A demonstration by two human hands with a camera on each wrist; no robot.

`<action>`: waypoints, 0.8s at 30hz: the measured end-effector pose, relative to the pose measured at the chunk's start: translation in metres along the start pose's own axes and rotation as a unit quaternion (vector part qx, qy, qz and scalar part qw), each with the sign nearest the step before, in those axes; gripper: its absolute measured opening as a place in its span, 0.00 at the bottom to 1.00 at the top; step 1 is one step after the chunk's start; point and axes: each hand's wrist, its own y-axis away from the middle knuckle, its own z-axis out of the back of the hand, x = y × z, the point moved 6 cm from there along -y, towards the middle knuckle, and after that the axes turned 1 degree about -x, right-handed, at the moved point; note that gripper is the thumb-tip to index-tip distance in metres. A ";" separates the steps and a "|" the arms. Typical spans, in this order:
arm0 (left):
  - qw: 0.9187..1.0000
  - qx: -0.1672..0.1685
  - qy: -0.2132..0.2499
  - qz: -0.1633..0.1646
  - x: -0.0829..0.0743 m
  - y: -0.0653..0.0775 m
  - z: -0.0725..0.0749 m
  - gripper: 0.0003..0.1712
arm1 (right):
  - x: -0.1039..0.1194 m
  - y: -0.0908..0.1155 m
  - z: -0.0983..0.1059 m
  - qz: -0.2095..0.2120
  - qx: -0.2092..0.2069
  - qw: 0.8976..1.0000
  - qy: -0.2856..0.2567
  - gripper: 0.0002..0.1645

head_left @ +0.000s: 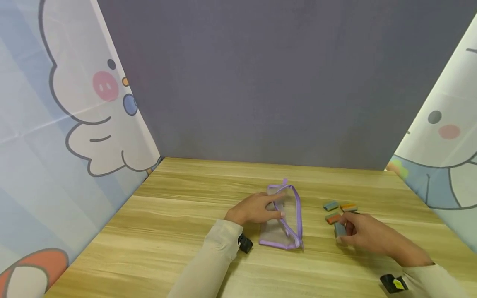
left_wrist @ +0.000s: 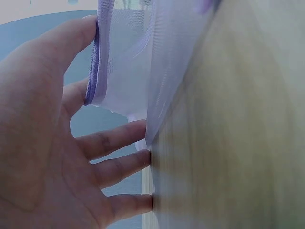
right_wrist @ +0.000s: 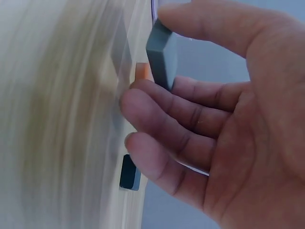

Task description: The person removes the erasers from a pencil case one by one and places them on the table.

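A mesh zip pouch (head_left: 269, 231) with purple edging lies on the table, its mouth parted. My left hand (head_left: 255, 208) is at the mouth with fingers spread. In the left wrist view, the thumb touches the purple zipper edge (left_wrist: 98, 62), the index finger passes behind it, and the other fingertips rest down at the mesh and tabletop. My right hand (head_left: 367, 234) pinches a small grey-blue block (right_wrist: 162, 55) between thumb and fingers, just over the table. Close by lie a blue-grey block (head_left: 331, 205), a yellow-orange and grey block (head_left: 348, 207) and an orange-and-grey block (head_left: 333, 218).
The wood-grain table (head_left: 167, 231) ends at a grey panel (head_left: 261, 82) behind. Cartoon-printed cloths stand on the left (head_left: 74, 124) and right (head_left: 447, 174). A dark block (right_wrist: 129, 174) lies beyond the right fingers.
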 end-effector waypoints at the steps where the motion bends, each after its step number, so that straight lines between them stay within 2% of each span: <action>1: 1.000 0.001 -0.002 -0.002 0.000 0.000 -0.001 0.41 | -0.002 0.001 -0.001 -0.004 0.007 1.000 -0.004 0.22; 11: 1.000 -0.005 0.010 -0.015 0.000 -0.002 -0.003 0.42 | -0.014 0.002 -0.002 -0.008 0.024 1.000 -0.001 0.27; 24: 1.000 -0.003 0.020 -0.021 -0.002 -0.003 -0.002 0.40 | -0.016 0.001 -0.002 -0.003 0.027 1.000 0.002 0.29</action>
